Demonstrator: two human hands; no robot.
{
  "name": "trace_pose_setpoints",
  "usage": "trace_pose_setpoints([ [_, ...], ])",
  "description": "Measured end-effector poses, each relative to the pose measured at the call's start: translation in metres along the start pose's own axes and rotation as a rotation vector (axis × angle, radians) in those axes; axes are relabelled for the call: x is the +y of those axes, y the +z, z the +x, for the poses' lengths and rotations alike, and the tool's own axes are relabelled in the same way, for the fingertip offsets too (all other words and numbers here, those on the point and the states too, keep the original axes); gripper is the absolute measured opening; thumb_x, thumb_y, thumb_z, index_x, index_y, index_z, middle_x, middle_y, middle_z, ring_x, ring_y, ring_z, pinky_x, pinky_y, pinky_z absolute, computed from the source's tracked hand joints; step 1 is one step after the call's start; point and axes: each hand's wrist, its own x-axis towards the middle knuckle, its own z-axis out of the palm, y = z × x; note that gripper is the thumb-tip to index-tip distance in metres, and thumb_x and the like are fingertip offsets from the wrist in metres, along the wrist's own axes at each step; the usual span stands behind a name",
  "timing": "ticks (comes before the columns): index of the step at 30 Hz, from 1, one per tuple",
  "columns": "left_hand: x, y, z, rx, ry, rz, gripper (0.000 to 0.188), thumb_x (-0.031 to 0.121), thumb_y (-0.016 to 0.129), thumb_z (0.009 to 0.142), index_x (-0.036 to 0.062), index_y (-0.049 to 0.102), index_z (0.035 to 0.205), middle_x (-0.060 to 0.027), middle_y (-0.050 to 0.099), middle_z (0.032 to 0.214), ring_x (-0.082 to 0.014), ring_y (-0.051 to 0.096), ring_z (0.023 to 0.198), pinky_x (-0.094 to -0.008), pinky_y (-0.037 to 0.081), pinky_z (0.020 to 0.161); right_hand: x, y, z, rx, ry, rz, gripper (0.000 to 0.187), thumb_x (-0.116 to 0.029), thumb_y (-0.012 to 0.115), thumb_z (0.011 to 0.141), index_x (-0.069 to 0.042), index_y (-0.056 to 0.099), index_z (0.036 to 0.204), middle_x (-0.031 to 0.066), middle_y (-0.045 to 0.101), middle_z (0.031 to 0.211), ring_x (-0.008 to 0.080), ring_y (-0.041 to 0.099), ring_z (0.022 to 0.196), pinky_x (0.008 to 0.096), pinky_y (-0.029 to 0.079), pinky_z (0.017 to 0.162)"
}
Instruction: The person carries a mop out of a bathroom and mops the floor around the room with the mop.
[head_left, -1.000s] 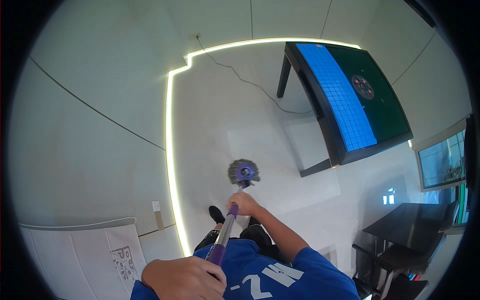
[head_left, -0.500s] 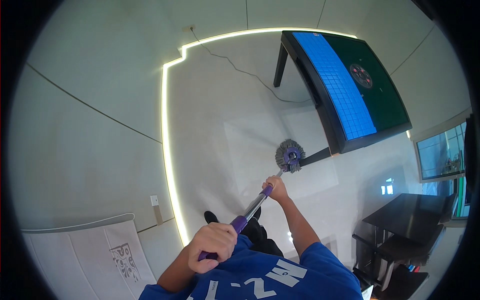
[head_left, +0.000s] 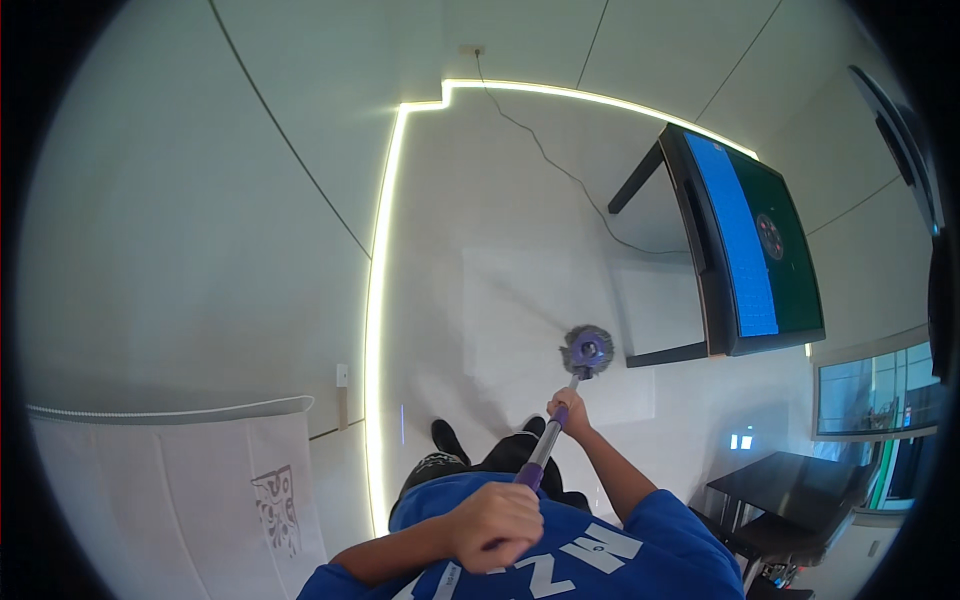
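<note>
A spin mop (head_left: pixel 541 452) slants from my body down to the pale glossy floor. My left hand (head_left: pixel 500 525) is wrapped round the upper end of its handle, close to my blue shirt. Lower down, my right hand (head_left: pixel 570 412) grips the metal pole by a purple collar. The round mop head (head_left: pixel 588 350), a purple disc ringed with grey strands, rests on the floor. It lies just left of the foot of a dark table leg (head_left: pixel 665 355), with a narrow gap between them.
A black-framed table with a lit screen top (head_left: pixel 735 240) stands at the right. Its grey cable (head_left: pixel 560 165) runs over the floor to a wall socket. A glowing light strip (head_left: pixel 378 300) edges the floor. Dark table (head_left: pixel 785 485) and chairs are lower right; a white blind (head_left: pixel 170 490) hangs lower left.
The view has turned, so the screen table appears farther right and lower. The mop head has come away from the table leg it was against. Both hands keep their hold on the handle.
</note>
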Motion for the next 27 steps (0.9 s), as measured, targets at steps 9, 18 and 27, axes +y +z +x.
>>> trace_pose_setpoints([
  [9, 0.121, -0.018, -0.003, 0.127, 0.194, 0.212, 0.014, 0.013, 0.062, 0.062, 0.0111, 0.049, 0.056, -0.0036, 0.045, 0.054, -0.0215, 0.045, 0.047, -0.0311, 0.037, 0.049, -0.168, 0.103, 0.045, -0.216, -0.124, 0.28, 0.019, -0.004, 0.067, 0.075, -0.007, 0.05, 0.069, 0.008, 0.056, 0.07, 0.0266, 0.056, 0.066, 0.035, 0.045, 0.061],
  [18, 0.132, -0.017, 0.017, 0.028, -0.088, 0.374, 0.024, 0.022, 0.067, 0.067, 0.0109, 0.05, 0.054, -0.0051, 0.049, 0.05, -0.0243, 0.05, 0.045, -0.0341, 0.039, 0.048, -0.213, 0.172, 0.073, -0.32, -0.23, 0.676, 0.024, -0.005, 0.066, 0.079, -0.006, 0.044, 0.068, 0.0073, 0.05, 0.067, 0.0247, 0.05, 0.063, 0.0352, 0.042, 0.06],
  [27, 0.061, 0.043, 0.074, -0.38, -0.155, 0.143, 0.025, 0.023, 0.064, 0.072, 0.0107, 0.052, 0.054, -0.0068, 0.052, 0.053, -0.0272, 0.052, 0.05, -0.0363, 0.04, 0.051, -0.156, 0.128, 0.056, -0.491, -0.351, 0.625, 0.02, -0.012, 0.065, 0.08, -0.007, 0.048, 0.071, 0.0089, 0.051, 0.069, 0.0284, 0.054, 0.066, 0.0389, 0.042, 0.062],
])
